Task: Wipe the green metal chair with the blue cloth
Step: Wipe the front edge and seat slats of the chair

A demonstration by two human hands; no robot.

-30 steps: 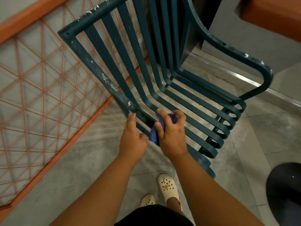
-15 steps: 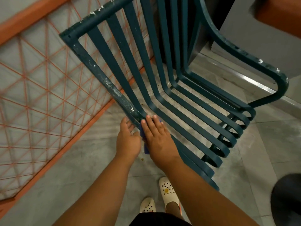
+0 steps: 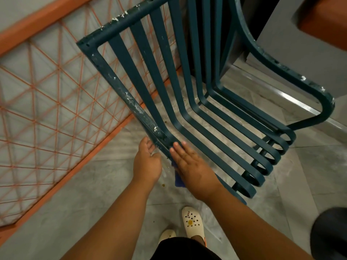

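The green metal chair (image 3: 187,113) with slatted back and seat fills the middle of the view; its near side bar is flecked with white paint. My right hand (image 3: 191,166) lies flat, fingers stretched, pressing the blue cloth (image 3: 179,180) against the near seat slat where it meets the side bar. Only a small strip of cloth shows under the palm. My left hand (image 3: 148,160) sits just left of that bar, fingers curled against its lower end; whether it grips the bar I cannot tell.
An orange lattice railing (image 3: 47,102) runs along the left. Grey tiled floor (image 3: 84,203) lies underneath, with small crumbs near the cloth. My feet in cream clogs (image 3: 192,222) stand below. A dark round object (image 3: 328,233) sits at the lower right, a grey wall (image 3: 281,34) behind.
My right hand has gone from bunching the cloth on a slat to lying flat on it, sliding left toward the side bar. The view has moved closer to the chair.
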